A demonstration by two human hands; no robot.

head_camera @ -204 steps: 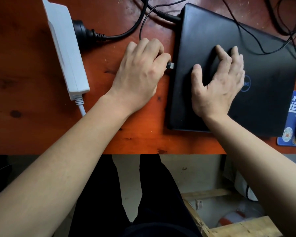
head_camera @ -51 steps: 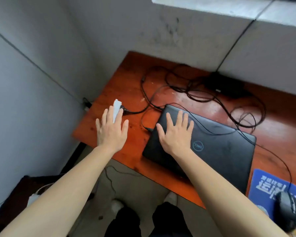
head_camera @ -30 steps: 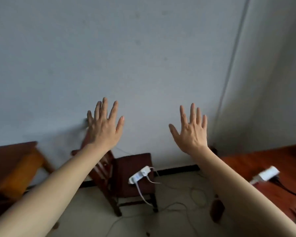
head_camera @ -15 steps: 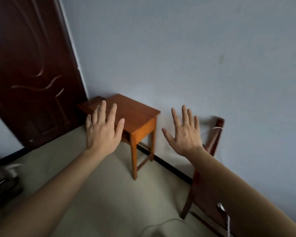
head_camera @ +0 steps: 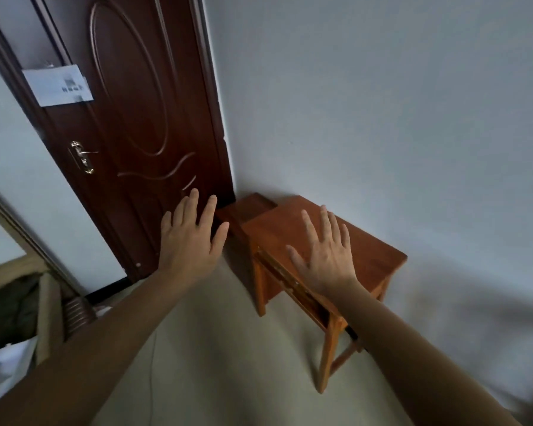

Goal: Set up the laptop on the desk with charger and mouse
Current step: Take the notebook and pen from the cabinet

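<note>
Basically no task things are visible: laptop, charger and mouse are all out of frame, so where they sit can't be told from this view.

Left hand (head_camera: 191, 241) is raised in front, back toward the camera, fingers straight and spread, holding nothing. Right hand (head_camera: 326, 256) is the same: flat, fingers splayed, nothing in it. It is held in front of a small wooden surface (head_camera: 373, 253), and contact can't be told.

That surface stands against the pale wall (head_camera: 382, 103), beside a dark brown door (head_camera: 142, 118) with a paper sheet (head_camera: 59, 86) stuck on it and a brass handle (head_camera: 82, 156). Beige floor (head_camera: 228, 348) lies below.

Progress judgement: no step can be confirmed, since no plug, cable or mouse is seen. Two free, splayed hands with no task thing near read as an end-of-task or between-steps pose, so the setup is likely finished or paused. What's left, if anything, is unverifiable without the laptop in view.
</note>
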